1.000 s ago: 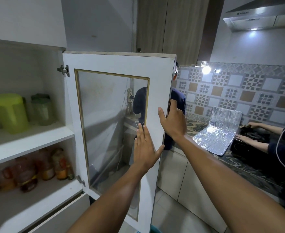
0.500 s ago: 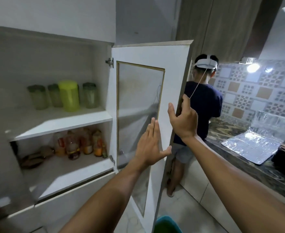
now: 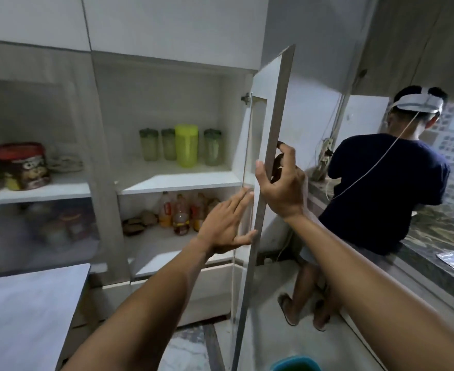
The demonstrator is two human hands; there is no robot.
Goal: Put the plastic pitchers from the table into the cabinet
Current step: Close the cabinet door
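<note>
White cabinet (image 3: pixel 167 84) stood open before us in the head view, its glass door (image 3: pixel 270 145) swung out edge-on; on the upper shelf (image 3: pixel 177 180) we counted one lime-green plastic pitcher (image 3: pixel 186 145) upright among three green-lidded jars (image 3: pixel 148 144); several bottles (image 3: pixel 180 214) crowded the shelf below; one red-lidded jar (image 3: pixel 19 166) sat in the left compartment. Our right hand (image 3: pixel 282 188) gripped the door's edge, fingers curled around it; our left hand (image 3: pixel 227 223) lay flat on the door's inner face, fingers spread, holding nothing. Another person (image 3: pixel 375 188) stood at the counter (image 3: pixel 434 236), just beyond the door.
</note>
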